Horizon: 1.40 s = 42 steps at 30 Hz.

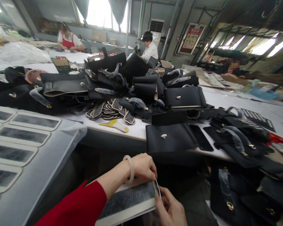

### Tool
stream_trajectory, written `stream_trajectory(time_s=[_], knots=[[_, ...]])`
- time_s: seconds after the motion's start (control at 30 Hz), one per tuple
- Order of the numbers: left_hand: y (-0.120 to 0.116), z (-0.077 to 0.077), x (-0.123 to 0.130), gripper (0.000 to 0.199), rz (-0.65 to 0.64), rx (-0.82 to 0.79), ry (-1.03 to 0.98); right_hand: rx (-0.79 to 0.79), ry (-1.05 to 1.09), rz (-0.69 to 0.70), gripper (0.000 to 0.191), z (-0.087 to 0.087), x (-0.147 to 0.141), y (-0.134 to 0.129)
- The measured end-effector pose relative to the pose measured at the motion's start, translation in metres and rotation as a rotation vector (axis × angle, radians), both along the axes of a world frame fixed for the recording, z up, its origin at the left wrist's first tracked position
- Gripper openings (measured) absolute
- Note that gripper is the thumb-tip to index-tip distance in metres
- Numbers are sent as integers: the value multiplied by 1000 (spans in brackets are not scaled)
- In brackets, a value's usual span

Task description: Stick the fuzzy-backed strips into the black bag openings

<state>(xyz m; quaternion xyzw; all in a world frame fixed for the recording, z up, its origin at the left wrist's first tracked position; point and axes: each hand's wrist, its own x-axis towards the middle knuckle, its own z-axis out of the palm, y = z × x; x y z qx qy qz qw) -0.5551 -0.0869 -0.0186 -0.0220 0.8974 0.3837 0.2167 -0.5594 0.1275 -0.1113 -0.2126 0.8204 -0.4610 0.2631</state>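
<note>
In the lower middle of the head view is a flat bag panel (129,201), with a mottled dark rectangle framed by a cream border. My left hand (143,167), with a pale bangle at the wrist and a red sleeve behind, is closed on the panel's upper right corner. Its thumb and fingertips point down at the edge. Just below, my right hand (171,207) pinches the panel's right edge between thumb and fingers. A thin strip of the edge stands up between the two hands. The panel's lower part runs out of the frame.
Ahead, black handbags (113,78) are heaped on a white table. Nearest lies one black bag (171,138) beside a phone (201,138). Small bag pieces (103,110) and a yellow-and-white tool (114,125) lie left. Similar panels (21,135) cover a grey sheet. Co-workers (149,47) sit beyond.
</note>
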Motion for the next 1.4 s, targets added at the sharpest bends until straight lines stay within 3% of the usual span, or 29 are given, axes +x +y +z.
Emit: stream_trajectory(time_s=[0.2,0.43,0.8,1.07,1.23,1.3,1.4], knots=[[-3,-10,5,35,-7,100,40,-10,29,-27,62,-2,3,-3],[-5,-24,7,37,-10,164,63,-41,46,-44,66,9,6,-8],[-5,-29,11,34,8,182,108,-24,86,-49,65,9,10,-6],[-4,-28,13,33,23,183,108,12,194,-25,55,19,12,-10],[-1,-24,13,25,48,141,119,-99,-43,2,47,28,-7,-7],[0,-24,13,22,45,127,128,-174,-225,-8,47,22,-17,-6],[2,-24,14,22,42,108,148,-387,-571,-130,38,0,-19,-11]])
